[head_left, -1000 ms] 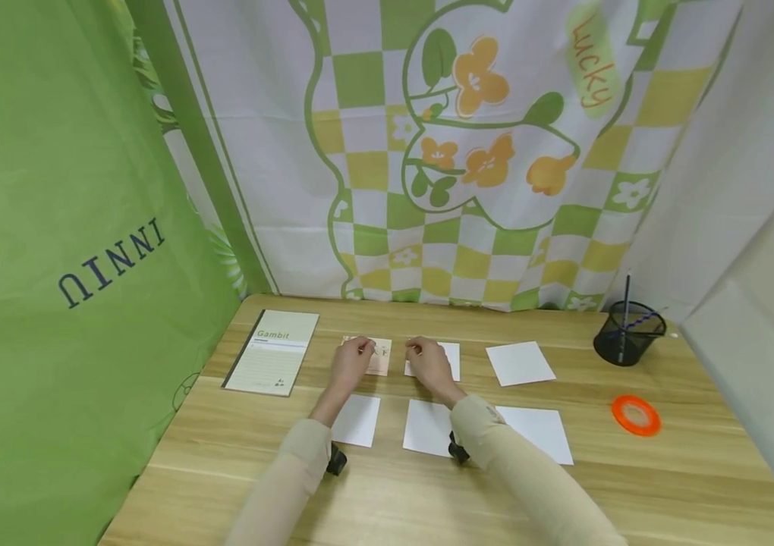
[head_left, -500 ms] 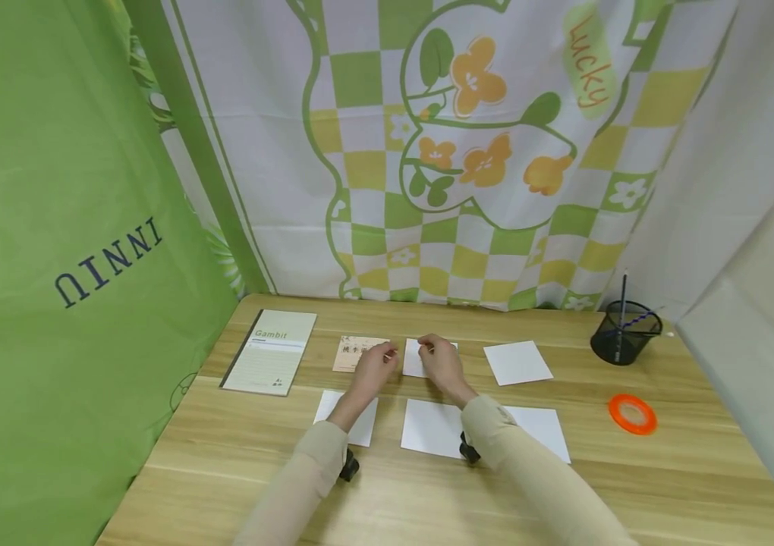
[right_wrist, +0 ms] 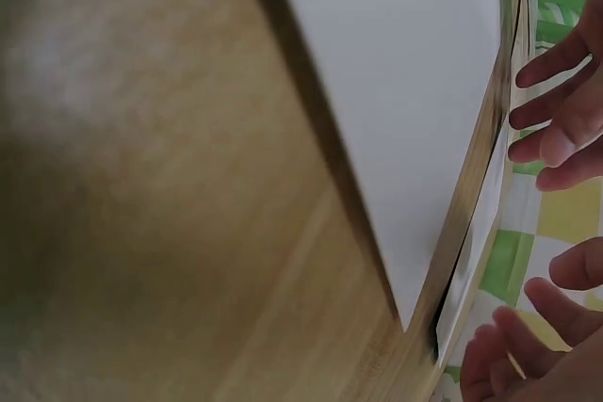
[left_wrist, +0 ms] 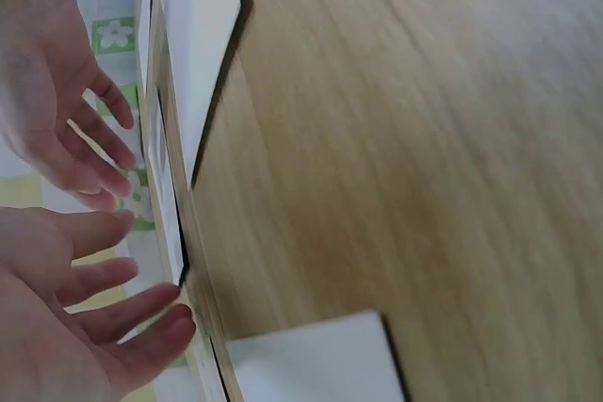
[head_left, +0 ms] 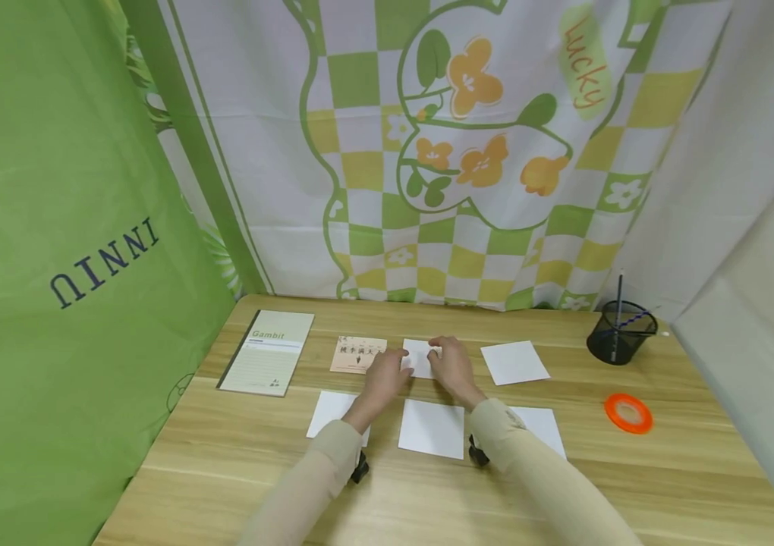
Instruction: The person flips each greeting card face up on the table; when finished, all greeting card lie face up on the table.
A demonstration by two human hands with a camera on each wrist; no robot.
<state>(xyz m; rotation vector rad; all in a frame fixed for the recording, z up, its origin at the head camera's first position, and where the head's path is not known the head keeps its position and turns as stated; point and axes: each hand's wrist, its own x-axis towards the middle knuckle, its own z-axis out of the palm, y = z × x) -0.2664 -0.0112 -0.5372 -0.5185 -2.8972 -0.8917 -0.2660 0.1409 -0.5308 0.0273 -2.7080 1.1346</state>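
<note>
A white card lies in the middle of the back row, with both hands over its sides. My left hand is at its left edge, partly over the corner of a printed pink card. On the other side, my right hand covers the card's right part. Both wrist views show the left hand and the right hand with fingers spread and loosely bent, nothing between them. Nearer the front lies another white card, below the hands.
More white cards lie around: one at back right, one at front left, one partly under the right sleeve. A notebook lies at left. At right are a black mesh pen holder and an orange tape roll.
My left hand has moved right, off the printed card, uncovering most of it. The right hand has shifted slightly right. The fingers of both hands have loosened from a pinched pose.
</note>
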